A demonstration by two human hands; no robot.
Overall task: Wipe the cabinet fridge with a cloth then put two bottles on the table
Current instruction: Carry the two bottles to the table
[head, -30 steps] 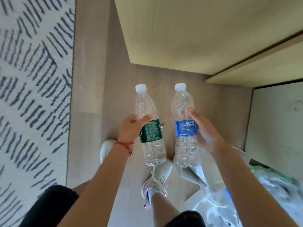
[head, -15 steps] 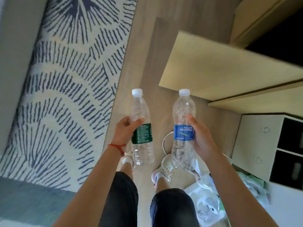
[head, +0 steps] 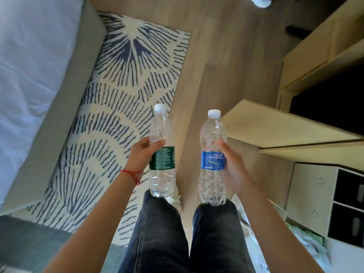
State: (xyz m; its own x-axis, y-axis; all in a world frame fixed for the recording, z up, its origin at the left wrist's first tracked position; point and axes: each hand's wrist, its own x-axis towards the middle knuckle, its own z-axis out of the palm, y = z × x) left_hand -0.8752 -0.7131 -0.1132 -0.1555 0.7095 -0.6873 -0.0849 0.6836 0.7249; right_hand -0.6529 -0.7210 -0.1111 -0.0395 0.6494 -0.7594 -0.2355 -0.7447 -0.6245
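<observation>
L hand wraps green-label bottle, R hand wraps blue-label bottle; both upright, carried in air over floor w/ person standing. Wipe step prob done, no cloth seen. Left: set both on table, not identifiable in view.

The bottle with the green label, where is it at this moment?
In the head view, the green-label bottle is left of centre, held upright by the left hand above the rug's edge, beside the blue-label bottle in the right hand.
</observation>
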